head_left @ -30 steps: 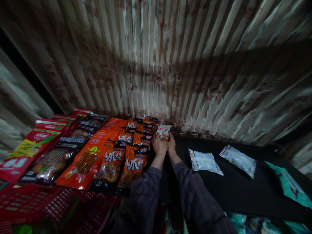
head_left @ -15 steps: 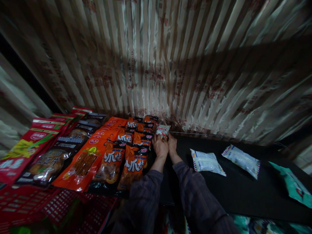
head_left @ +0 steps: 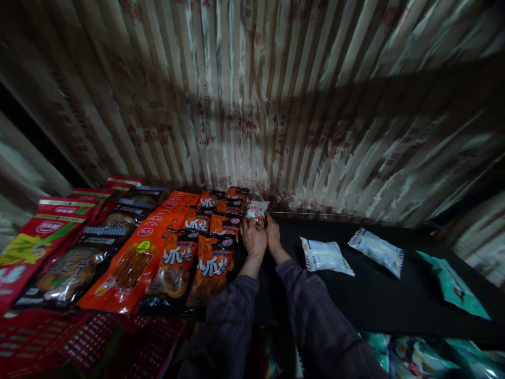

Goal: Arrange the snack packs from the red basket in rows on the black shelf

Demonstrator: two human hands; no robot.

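Observation:
A small white snack bag with red print (head_left: 257, 209) lies at the back of the black shelf (head_left: 292, 295), beside the orange-and-black snack bags (head_left: 211, 263). My left hand (head_left: 253, 238) is on the near end of the white bag, its fingers curled over it. Along the bag's right side my right hand (head_left: 273, 233) presses, with its fingers against the edge. Both hands hold the bag between them, and they cover its lower part. To the right lie two white-and-blue snack bags (head_left: 326, 256), apart from my hands.
Orange stick-snack bags (head_left: 130, 268), dark brown bags (head_left: 74, 268) and red bags (head_left: 35, 237) line the left side. A teal bag (head_left: 453, 284) lies far right. Below the shelf are a red basket (head_left: 59, 337) and more bags (head_left: 418, 358). A striped, printed sheet (head_left: 252, 105) rises behind.
The view has shifted slightly, so most things sit a little further left. Both hands stay at the white snack bag, which keeps its place beside the orange-and-black bags.

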